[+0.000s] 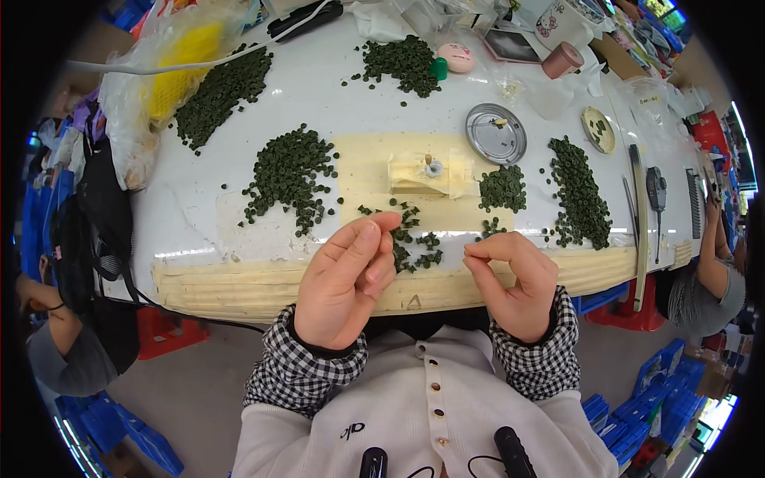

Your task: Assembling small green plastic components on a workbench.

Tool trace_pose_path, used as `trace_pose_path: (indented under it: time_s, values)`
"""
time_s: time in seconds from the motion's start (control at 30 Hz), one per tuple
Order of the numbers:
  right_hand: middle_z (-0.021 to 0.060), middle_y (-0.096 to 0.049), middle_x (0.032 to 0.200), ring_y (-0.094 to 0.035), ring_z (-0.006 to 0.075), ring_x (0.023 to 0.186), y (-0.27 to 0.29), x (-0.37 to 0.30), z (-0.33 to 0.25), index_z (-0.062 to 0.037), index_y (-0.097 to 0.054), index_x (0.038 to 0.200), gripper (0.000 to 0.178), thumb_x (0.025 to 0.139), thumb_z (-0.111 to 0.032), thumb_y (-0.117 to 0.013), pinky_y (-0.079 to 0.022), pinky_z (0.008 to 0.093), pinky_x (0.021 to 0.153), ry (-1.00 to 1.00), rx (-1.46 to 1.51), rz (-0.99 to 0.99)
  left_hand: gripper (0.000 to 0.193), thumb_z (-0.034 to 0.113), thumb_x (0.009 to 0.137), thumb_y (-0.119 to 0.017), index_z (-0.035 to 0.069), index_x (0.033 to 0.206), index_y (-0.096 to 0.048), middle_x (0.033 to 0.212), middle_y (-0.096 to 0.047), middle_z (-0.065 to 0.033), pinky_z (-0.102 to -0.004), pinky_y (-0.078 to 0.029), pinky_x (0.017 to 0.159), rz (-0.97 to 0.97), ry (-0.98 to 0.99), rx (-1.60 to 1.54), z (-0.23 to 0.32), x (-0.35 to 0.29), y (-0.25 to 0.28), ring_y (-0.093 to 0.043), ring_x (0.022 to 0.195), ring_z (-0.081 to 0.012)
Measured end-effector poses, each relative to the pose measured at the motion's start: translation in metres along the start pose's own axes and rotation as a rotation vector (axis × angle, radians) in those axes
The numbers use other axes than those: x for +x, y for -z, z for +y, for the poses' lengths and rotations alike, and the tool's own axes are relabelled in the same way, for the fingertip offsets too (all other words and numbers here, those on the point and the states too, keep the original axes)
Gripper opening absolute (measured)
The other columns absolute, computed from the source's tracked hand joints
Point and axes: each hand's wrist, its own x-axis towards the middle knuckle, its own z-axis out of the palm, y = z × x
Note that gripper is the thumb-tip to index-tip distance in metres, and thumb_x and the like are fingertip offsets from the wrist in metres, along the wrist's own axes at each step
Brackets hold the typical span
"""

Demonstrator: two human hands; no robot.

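My left hand (343,283) is raised over the table's near edge, palm partly turned up. Its fingers are curled with thumb and forefinger together; any small part between them is hidden. Level with it on the right, my right hand (516,280) pinches thumb against forefinger, and whatever is in the pinch is too small to make out. Between and just beyond the hands lies a loose scatter of small dark green pieces (427,256). Farther off, a small tape-covered fixture (432,174) with a round metal post stands on a yellowish taped patch (358,163).
Piles of green pieces lie left (288,177), far left (225,94), far middle (401,65) and right (580,195). A round metal tin lid (475,142) and a cream dish (588,127) stand beyond. Tweezers (629,199) and a dark-handled tool (657,191) lie right. People sit at both sides.
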Motion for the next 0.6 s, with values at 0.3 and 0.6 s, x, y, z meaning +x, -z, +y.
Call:
trace_pose_path:
  time_s: [0.3, 0.6]
  values:
    - [0.0108, -0.066, 0.08, -0.064, 0.0159, 0.072, -0.001, -0.005, 0.005, 0.0031, -0.067, 0.093, 0.019, 0.075, 0.007, -0.068, -0.05, 0.025, 0.065, -0.152, 0.179, 0.001, 0.021, 0.021, 0.1, -0.044, 0.004, 0.108, -0.054, 0.09, -0.054, -0.0017, -0.0161, -0.027, 0.047, -0.075, -0.184, -0.044, 0.016, -0.005, 0.027, -0.03, 0.054, -0.0016]
    - [0.0116, -0.067, 0.096, -0.064, 0.0148, 0.091, -0.002, -0.006, 0.001, 0.0072, -0.061, 0.105, 0.02, 0.085, 0.005, -0.06, -0.051, 0.0263, 0.085, -0.433, 0.897, -0.144, 0.023, 0.019, 0.099, -0.047, 0.004, 0.11, -0.06, 0.092, -0.062, -0.0024, -0.018, -0.029, 0.051, -0.101, -0.075, -0.07, -0.012, -0.003, 0.01, -0.031, 0.052, -0.0029]
